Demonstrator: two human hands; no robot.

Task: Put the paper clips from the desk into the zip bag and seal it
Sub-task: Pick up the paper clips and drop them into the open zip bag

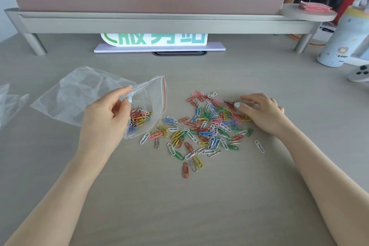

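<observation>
While our left hand (107,114) pinches the limp zip bag (83,98) open by its lip, our right hand (261,113) rests flat-fingered on the paper clips (207,128) strewn over the desk (179,205); light and slippery, they suit raking together and pinching in clusters.

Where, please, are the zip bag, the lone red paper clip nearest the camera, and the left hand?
zip bag (79,94), head view, clear wall.
red paper clip (185,170), head view, its middle.
left hand (105,116), head view, back of hand.

White sign (153,41) under shelf: large green-blue characters, top cut off, unreadable. Bottle (337,46): small print, illegible.
</observation>
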